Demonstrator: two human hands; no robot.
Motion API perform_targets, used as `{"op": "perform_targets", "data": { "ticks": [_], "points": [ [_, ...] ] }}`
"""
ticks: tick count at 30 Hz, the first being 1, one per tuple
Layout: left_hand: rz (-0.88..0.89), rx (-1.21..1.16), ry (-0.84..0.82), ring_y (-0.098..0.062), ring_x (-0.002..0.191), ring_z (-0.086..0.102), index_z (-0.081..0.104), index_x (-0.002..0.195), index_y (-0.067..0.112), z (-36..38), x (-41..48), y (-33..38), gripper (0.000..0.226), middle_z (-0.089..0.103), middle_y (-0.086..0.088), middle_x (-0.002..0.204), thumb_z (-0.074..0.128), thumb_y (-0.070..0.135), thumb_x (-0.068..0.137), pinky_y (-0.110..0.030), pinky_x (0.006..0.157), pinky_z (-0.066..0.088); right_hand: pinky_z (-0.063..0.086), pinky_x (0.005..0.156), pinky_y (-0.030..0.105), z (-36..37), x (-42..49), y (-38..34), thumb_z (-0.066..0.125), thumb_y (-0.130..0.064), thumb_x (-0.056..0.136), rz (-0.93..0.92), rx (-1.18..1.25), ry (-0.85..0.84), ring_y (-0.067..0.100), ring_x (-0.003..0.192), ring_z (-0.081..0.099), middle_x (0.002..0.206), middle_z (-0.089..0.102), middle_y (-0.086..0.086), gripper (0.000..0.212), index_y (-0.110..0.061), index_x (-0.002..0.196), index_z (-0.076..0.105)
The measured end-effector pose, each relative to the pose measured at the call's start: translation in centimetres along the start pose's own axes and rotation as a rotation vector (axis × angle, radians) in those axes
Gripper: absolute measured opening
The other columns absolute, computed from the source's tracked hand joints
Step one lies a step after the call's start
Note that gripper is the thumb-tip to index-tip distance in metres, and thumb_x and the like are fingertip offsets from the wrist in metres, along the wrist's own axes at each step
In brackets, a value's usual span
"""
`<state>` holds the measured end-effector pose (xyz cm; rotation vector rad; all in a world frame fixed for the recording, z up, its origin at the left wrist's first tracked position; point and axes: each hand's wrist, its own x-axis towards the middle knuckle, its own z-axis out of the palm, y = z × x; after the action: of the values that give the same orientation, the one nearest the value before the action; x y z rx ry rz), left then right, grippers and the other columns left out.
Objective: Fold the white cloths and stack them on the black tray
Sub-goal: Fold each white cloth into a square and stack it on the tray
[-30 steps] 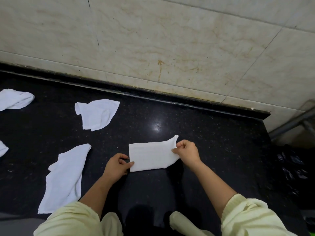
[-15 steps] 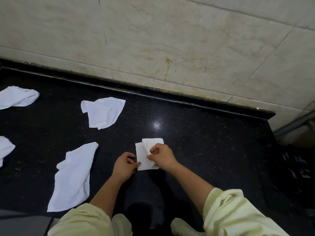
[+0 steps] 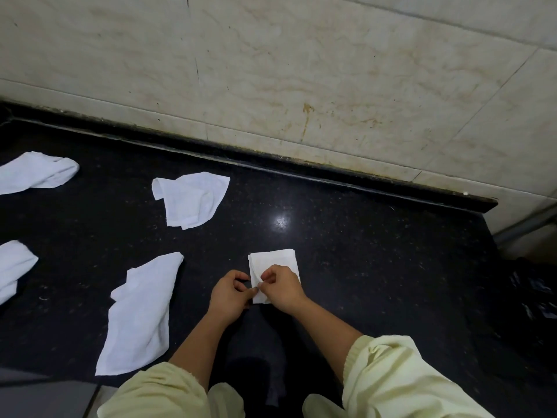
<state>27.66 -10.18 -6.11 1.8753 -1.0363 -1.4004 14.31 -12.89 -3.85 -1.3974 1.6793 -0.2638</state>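
Observation:
A small folded white cloth [image 3: 272, 262] lies on the black counter [image 3: 376, 267] in front of me. My right hand [image 3: 283, 286] lies over its near half and pinches its left edge with thumb and forefinger. My left hand [image 3: 230, 295] pinches the same near-left corner from the left. Several unfolded white cloths lie to the left: one long one [image 3: 141, 312] near me, one crumpled one [image 3: 191, 199] farther back, and two at the left edge [image 3: 36, 173] [image 3: 13, 267]. No black tray is in view.
A beige tiled wall [image 3: 301, 70] rises behind the counter's raised back lip [image 3: 301, 173]. The counter ends at the right near a grey pipe [image 3: 524, 227] and dark clutter [image 3: 533, 291]. A grey surface [image 3: 39, 396] shows at bottom left.
My right hand brought the cloth's right end over to the left, folding the wide rectangle into a small square. Both hands now meet at its left corner. The view shifted slightly.

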Motion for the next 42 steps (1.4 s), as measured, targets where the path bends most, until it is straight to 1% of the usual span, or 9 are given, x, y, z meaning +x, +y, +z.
{"op": "perform_targets", "data": {
  "ticks": [2, 7, 13, 20, 22, 26, 31, 36, 42],
  "points": [
    [-0.010, -0.020, 0.013, -0.017, 0.064, 0.060, 0.059, 0.097, 0.012, -0.1, 0.0, 0.1, 0.006, 0.062, -0.011, 0.082, 0.061, 0.012, 0.092, -0.026, 0.055, 0.053, 0.040, 0.076, 0.017, 0.1, 0.0, 0.2, 0.061, -0.015, 0.090, -0.001, 0.015, -0.006, 0.016, 0.102, 0.061, 0.111, 0.068, 0.004, 0.023, -0.009, 0.112, 0.065],
    [-0.006, -0.029, 0.039, -0.016, 0.061, 0.057, 0.059, 0.097, 0.009, -0.1, -0.2, 0.4, 0.012, 0.064, -0.011, 0.084, 0.049, 0.015, 0.098, -0.025, 0.054, 0.052, 0.052, 0.090, 0.028, -0.1, -0.1, 0.3, 0.058, -0.007, 0.087, -0.003, 0.121, -0.054, 0.019, 0.104, 0.064, 0.110, 0.070, 0.008, 0.025, -0.006, 0.109, 0.070],
    [-0.005, 0.029, 0.091, -0.018, 0.067, 0.063, 0.059, 0.095, 0.014, 0.3, -0.7, 0.4, 0.021, 0.065, -0.008, 0.083, 0.066, 0.032, 0.088, -0.034, 0.067, 0.057, 0.049, 0.061, 0.019, -2.6, -0.3, 0.9, 0.052, 0.001, 0.084, 0.043, 0.265, 0.014, 0.013, 0.077, 0.065, 0.090, 0.069, 0.006, 0.024, -0.012, 0.092, 0.070],
    [0.077, 0.333, 0.181, -0.017, 0.085, 0.059, 0.061, 0.098, 0.012, 0.7, -0.3, 0.8, 0.024, 0.062, -0.009, 0.102, 0.073, 0.023, 0.081, -0.028, 0.076, 0.047, 0.056, 0.072, 0.038, -6.2, 0.1, 4.3, 0.055, 0.000, 0.081, 0.155, 0.282, 0.176, 0.020, 0.071, 0.064, 0.082, 0.072, 0.009, 0.023, -0.016, 0.066, 0.064],
    [0.072, 0.327, 0.220, -0.018, 0.087, 0.058, 0.062, 0.104, 0.010, 0.9, -0.3, 1.2, 0.026, 0.061, -0.010, 0.106, 0.070, 0.023, 0.084, -0.027, 0.077, 0.045, 0.055, 0.064, 0.034, -6.3, -0.1, 4.7, 0.058, 0.000, 0.082, 0.201, 0.317, 0.166, 0.019, 0.066, 0.062, 0.079, 0.070, 0.010, 0.021, -0.014, 0.067, 0.063],
    [-0.084, 0.209, 0.173, -0.024, 0.093, 0.063, 0.063, 0.101, 0.007, 1.5, -0.4, 2.2, 0.029, 0.065, -0.008, 0.098, 0.071, 0.026, 0.082, -0.030, 0.078, 0.049, 0.046, 0.052, 0.022, -5.7, -0.8, 4.4, 0.064, -0.008, 0.084, 0.237, 0.382, 0.077, 0.013, 0.065, 0.059, 0.077, 0.065, 0.006, 0.004, -0.010, 0.081, 0.062],
    [-0.218, 0.007, 0.029, -0.017, 0.056, 0.049, 0.055, 0.062, 0.007, 1.6, -0.5, 3.4, 0.027, 0.054, -0.005, 0.064, 0.068, 0.020, 0.082, -0.026, 0.056, 0.038, 0.035, 0.048, 0.025, -5.4, -0.7, 3.8, 0.070, -0.018, 0.080, 0.339, 0.474, -0.001, 0.015, 0.056, 0.047, 0.070, 0.057, 0.007, 0.016, -0.005, 0.087, 0.064],
    [-0.434, -0.341, -0.121, -0.013, 0.056, 0.039, 0.059, 0.079, 0.009, 0.6, -1.4, 5.0, 0.014, 0.045, -0.003, 0.064, 0.070, 0.018, 0.080, -0.023, 0.051, 0.035, 0.045, 0.060, 0.026, -6.1, -1.2, 3.4, 0.069, -0.016, 0.079, 0.416, 0.790, -0.084, 0.018, 0.073, 0.055, 0.081, 0.062, 0.006, 0.026, -0.005, 0.102, 0.067],
    [-0.478, -0.582, -0.323, -0.015, 0.075, 0.053, 0.064, 0.105, 0.009, 0.9, -1.4, 6.4, 0.026, 0.059, -0.006, 0.085, 0.069, 0.013, 0.080, -0.027, 0.062, 0.050, 0.049, 0.049, 0.019, -7.6, -2.4, 3.1, 0.065, -0.003, 0.083, 0.423, 1.159, -0.094, 0.015, 0.069, 0.057, 0.081, 0.063, 0.009, 0.014, -0.002, 0.097, 0.066]
  ]
}}
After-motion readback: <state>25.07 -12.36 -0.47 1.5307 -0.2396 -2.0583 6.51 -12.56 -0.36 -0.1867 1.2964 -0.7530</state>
